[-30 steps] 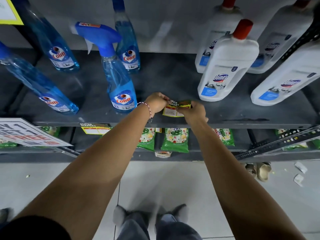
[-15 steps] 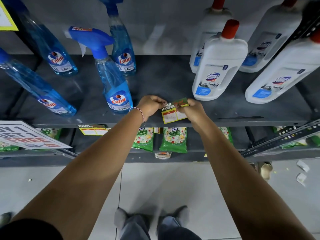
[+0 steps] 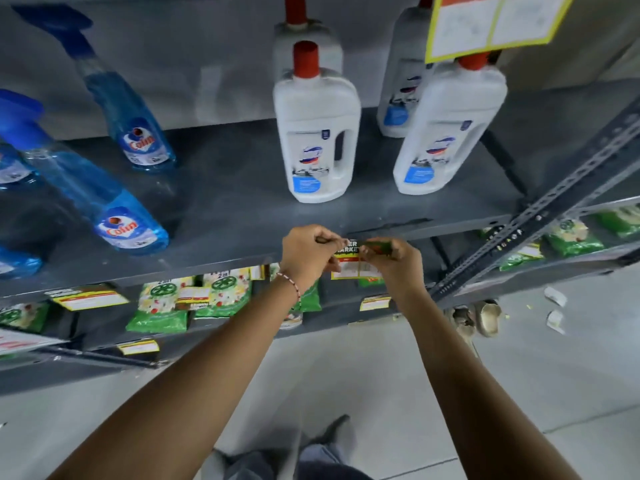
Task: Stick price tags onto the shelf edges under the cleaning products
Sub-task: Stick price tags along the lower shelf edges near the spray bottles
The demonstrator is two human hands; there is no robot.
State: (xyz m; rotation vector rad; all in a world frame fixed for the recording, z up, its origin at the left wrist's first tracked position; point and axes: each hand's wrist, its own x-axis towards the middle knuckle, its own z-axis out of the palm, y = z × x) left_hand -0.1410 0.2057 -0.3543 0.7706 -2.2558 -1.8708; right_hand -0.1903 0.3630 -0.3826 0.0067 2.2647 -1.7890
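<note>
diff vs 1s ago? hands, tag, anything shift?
Both hands went right along the shelf edge with the tag: from beside the spray bottle to below the white bottle. The camera swung right with them. Left hand and right hand still pinch the tag at the edge; whether it is stuck I cannot tell. Bottles unmoved.

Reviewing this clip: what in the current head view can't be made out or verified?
- Price tag: the left hand and right hand cover its ends; the price print is too small to read.
- Whether the tag already sticks to the shelf edge: hidden behind the hands.
- White bottle label: motion blur.
- Yellow-bordered sign: cut by the top edge, washed out.
</note>
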